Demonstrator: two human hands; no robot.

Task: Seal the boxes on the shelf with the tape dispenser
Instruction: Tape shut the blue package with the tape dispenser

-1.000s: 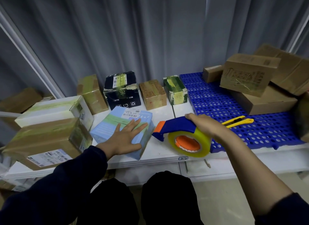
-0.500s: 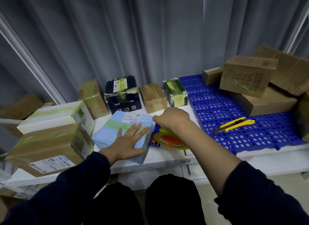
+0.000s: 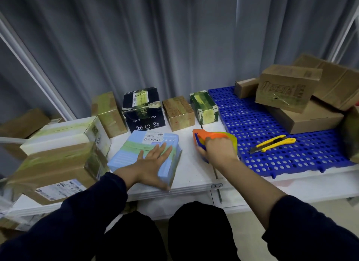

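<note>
Right hand (image 3: 217,154) wraps the handle of the hard, maybe light tape dispenser (image 3: 211,134); flat left hand (image 3: 151,163) presses the blue box (image 3: 128,155).

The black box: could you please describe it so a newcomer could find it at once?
On the white shelf, a row of small boxes stands against the grey curtain. The black box is second from the left, behind the blue box. It alone is black, with white symbols.

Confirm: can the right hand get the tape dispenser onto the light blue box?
Probably yes: right hand grips the tape dispenser beside the light blue box, nothing between; left hand presses flat on its top.
</note>
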